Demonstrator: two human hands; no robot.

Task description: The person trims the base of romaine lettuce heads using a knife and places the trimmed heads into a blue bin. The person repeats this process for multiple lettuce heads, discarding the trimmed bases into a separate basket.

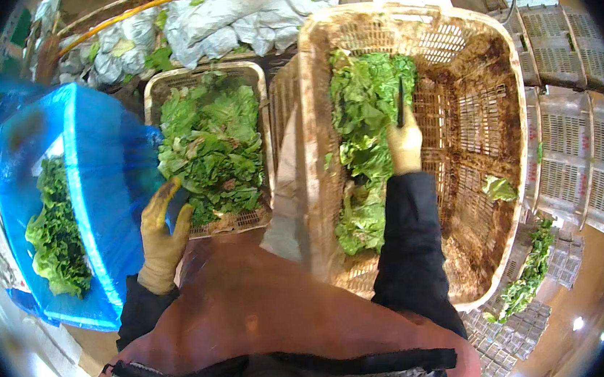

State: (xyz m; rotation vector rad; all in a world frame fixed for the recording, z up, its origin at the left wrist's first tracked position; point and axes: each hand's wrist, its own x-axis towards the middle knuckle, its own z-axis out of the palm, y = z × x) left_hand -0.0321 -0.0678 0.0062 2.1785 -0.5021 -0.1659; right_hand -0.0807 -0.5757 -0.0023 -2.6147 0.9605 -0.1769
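My left hand (162, 237), in a yellowish work glove with dark stains at the fingertips, has its thumb and fingers apart and holds nothing. It is between a blue plastic bag (109, 169) and the near left corner of a smaller crate (229, 230) full of loose green lettuce leaves (216, 147). My right hand (405, 143), gloved too, grips a slim dark tool (400, 97), apparently a knife, pointing away from me. This hand is over a large dirt-stained plastic crate (319, 197), beside the lettuce heads (365, 106) stacked along its left side. Whether it touches them I cannot tell.
Leafy lettuce (58, 234) lies in the blue bag's opening. Crumpled grey-white sheeting (242, 20) and an orange rod (138, 16) are at the back. Slatted crates (570, 146) stand at the right, with more greens (528, 275) near the floor. One leaf (499, 188) clings to the large crate's right wall.
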